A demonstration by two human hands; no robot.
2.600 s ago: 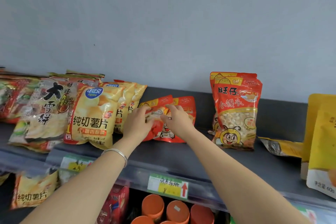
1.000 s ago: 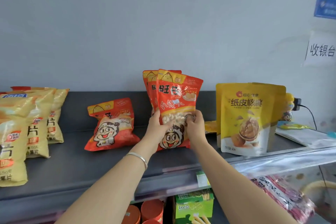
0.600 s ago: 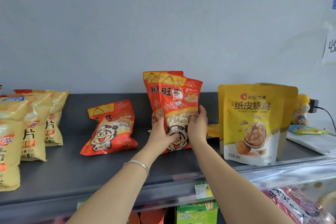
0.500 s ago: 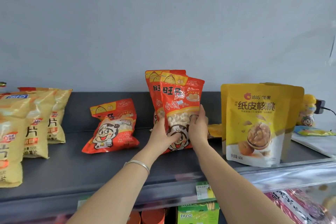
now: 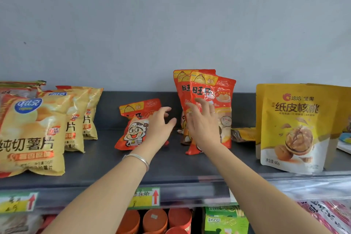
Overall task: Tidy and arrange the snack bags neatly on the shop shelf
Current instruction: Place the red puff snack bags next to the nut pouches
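Observation:
Two tall red-orange snack bags (image 5: pixel 218 91) stand upright against the grey wall on the dark shelf (image 5: pixel 171 169). My right hand (image 5: pixel 203 125) is in front of them, fingers spread and straight, holding nothing. A smaller red cartoon bag (image 5: pixel 134 119) leans at a tilt to their left. My left hand (image 5: pixel 161 125), with a silver bangle on its wrist, hovers open in front of that small bag's right side, fingers loosely spread.
Yellow potato chip bags (image 5: pixel 32 133) stand in a row at the left. Yellow walnut pouches (image 5: pixel 292 125) stand at the right, a flat yellow packet (image 5: pixel 243 134) lying behind them. Price tags (image 5: pixel 146 196) line the shelf edge; orange tubs (image 5: pixel 154 220) sit below.
Both hands have let go of the tall red-orange bag, which now stands by itself. My left hand has moved left toward the small red bag. The view shifted left.

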